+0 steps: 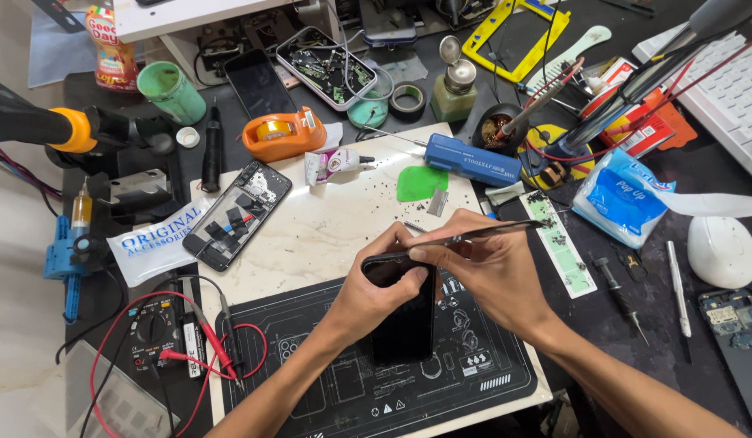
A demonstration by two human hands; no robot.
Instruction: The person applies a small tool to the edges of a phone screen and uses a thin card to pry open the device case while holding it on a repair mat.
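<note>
Head cam: left hand [376, 292] is clamped round the top edge of a black phone [407, 320], standing tilted on the near work mat [327, 381]. Right hand [493, 272] pinches tweezers [481, 234] at that edge. Looks thin, slick and fragile, so I'd hold it by the side edges.

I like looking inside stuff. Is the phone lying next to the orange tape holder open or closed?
Open. The phone lies with its back cover off, so its inner parts and cables show, beside the orange tape holder.

Glossy black glass phone [404, 324], shiny metal tweezers [489, 231], matt rubber mat [311, 381]
</note>
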